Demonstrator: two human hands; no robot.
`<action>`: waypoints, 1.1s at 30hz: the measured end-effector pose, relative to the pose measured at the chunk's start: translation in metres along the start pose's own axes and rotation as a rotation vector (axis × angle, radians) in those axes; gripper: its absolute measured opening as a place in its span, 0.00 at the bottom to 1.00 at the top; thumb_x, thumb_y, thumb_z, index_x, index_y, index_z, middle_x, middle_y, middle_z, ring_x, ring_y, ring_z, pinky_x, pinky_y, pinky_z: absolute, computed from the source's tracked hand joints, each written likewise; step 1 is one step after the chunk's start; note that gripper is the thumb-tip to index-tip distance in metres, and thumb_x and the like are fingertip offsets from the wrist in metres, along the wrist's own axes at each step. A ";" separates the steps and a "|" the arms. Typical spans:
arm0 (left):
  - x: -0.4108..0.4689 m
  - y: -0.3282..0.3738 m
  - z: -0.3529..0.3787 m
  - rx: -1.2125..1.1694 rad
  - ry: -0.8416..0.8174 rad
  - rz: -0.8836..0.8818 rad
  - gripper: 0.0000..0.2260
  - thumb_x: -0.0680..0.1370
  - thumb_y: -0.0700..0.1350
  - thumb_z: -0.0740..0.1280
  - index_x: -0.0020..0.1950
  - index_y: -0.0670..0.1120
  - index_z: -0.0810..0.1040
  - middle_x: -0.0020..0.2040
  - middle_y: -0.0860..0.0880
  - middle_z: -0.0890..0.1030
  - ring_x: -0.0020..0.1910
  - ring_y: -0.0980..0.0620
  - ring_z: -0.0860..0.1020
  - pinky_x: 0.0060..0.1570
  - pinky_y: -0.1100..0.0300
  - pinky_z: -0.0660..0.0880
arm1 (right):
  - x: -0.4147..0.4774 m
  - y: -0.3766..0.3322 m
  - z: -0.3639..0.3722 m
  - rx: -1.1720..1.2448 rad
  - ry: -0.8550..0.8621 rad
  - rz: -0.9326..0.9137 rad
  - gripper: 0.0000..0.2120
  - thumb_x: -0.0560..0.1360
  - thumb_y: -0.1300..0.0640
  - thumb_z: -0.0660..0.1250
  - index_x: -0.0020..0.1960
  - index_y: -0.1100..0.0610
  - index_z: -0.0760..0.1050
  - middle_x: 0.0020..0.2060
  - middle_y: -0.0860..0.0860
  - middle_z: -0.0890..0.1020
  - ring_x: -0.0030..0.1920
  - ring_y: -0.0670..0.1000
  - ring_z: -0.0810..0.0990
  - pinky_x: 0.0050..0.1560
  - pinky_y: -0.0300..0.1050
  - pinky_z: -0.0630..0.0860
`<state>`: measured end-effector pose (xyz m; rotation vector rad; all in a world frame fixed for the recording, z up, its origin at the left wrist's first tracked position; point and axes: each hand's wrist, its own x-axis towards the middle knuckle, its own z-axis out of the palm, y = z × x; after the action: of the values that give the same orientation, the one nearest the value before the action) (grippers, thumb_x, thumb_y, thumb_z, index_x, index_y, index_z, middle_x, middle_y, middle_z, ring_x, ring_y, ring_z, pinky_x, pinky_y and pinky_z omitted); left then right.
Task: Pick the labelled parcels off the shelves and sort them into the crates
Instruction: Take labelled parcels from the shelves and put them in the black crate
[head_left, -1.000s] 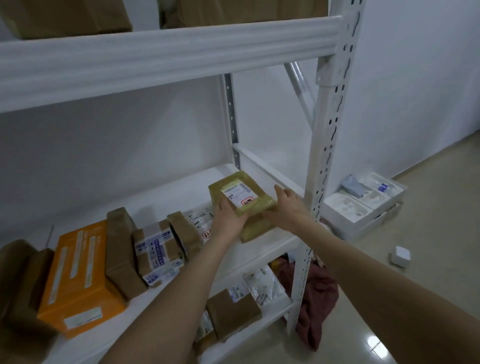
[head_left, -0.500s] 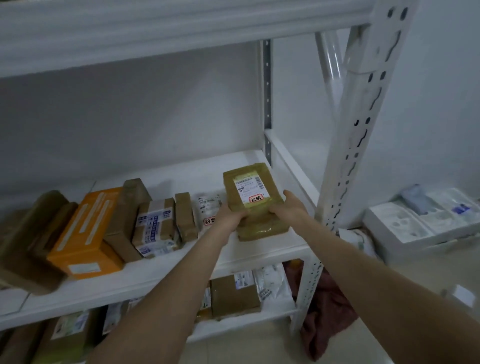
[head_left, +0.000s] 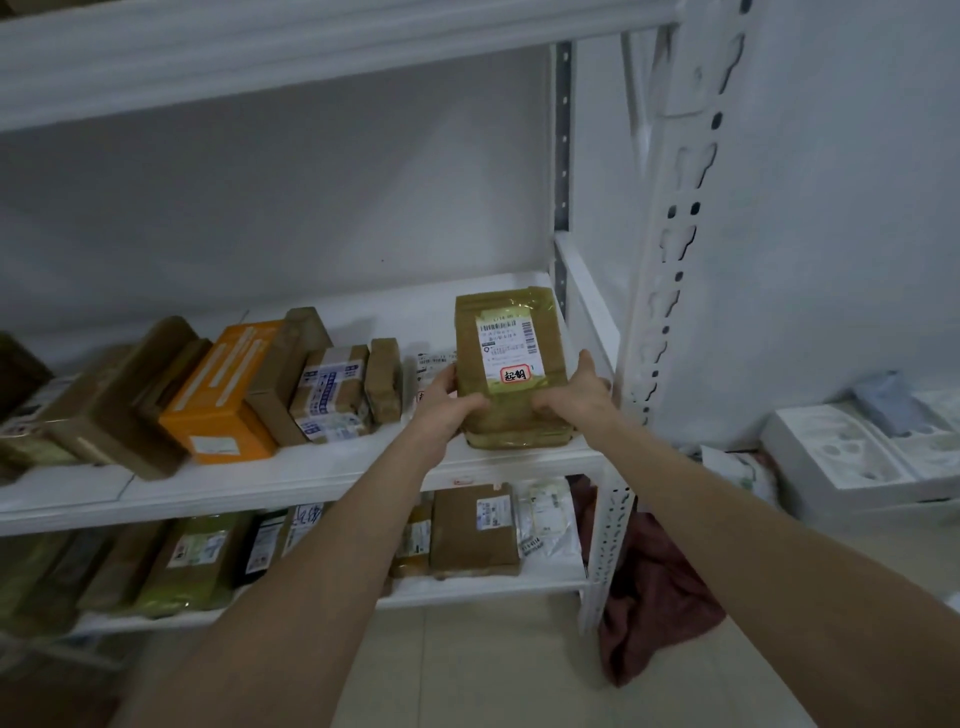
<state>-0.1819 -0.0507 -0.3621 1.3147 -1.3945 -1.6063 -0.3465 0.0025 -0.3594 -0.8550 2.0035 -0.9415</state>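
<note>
brown paper under glossy clear tape wraps the parcel (head_left: 511, 415) that both hands hold at the right end of the middle shelf (head_left: 311, 475). it stands tilted with its face toward the camera, showing a white label with barcodes and a red-outlined handwritten mark. its lower end is down by the shelf's front edge; whether it rests there or hangs just clear i cannot tell.

the left hand (head_left: 447, 402) grips the lower left corner, thumb curled over the front face, the other fingers wrapped round the side edge. the right hand (head_left: 579, 397) mirrors it on the lower right corner, thumb over the front, one finger lying up along the right edge, the rest going behind out of sight. so both sets of fingers are closed on the parcel.

just left of it, partly hidden by the left hand, lies a flat white packet (head_left: 428, 364). further left runs a row leaning on one another: a small brown parcel (head_left: 383, 379), a taped box with a blue and white label (head_left: 332, 395), an orange box (head_left: 223, 395), then more brown parcels, blurred toward the edge.

on the lower shelf (head_left: 483, 587) stand a brown box (head_left: 475, 540), a white plastic packet (head_left: 550, 519) and a green-wrapped parcel (head_left: 192, 561). the white slotted upright (head_left: 670, 260) rises just right of the hands. beside its foot a dark red cloth (head_left: 654, 587) is heaped on the floor (head_left: 493, 670), with white moulded trays (head_left: 857, 457) against the wall further right.
</note>
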 end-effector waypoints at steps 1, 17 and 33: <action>-0.004 0.001 0.000 -0.007 0.008 0.001 0.24 0.73 0.32 0.67 0.64 0.51 0.71 0.57 0.52 0.77 0.50 0.53 0.77 0.41 0.59 0.76 | -0.002 0.000 -0.001 -0.005 -0.001 0.000 0.52 0.69 0.59 0.74 0.78 0.51 0.41 0.72 0.62 0.59 0.66 0.60 0.69 0.62 0.51 0.71; -0.035 -0.004 -0.020 -0.002 0.030 0.003 0.28 0.72 0.32 0.70 0.68 0.51 0.70 0.64 0.45 0.75 0.60 0.43 0.76 0.47 0.48 0.79 | -0.039 0.007 0.004 0.091 -0.004 -0.120 0.34 0.67 0.60 0.77 0.67 0.57 0.64 0.57 0.53 0.77 0.55 0.53 0.76 0.57 0.50 0.75; -0.087 -0.027 -0.088 -0.021 0.200 0.000 0.24 0.71 0.39 0.74 0.65 0.52 0.74 0.55 0.47 0.81 0.53 0.48 0.79 0.48 0.50 0.77 | -0.071 -0.009 0.066 -0.055 -0.176 -0.335 0.52 0.59 0.51 0.81 0.75 0.49 0.56 0.62 0.55 0.74 0.61 0.56 0.75 0.61 0.60 0.74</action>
<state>-0.0691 0.0059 -0.3593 1.4205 -1.2528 -1.4413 -0.2544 0.0330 -0.3572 -1.2868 1.7740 -0.9580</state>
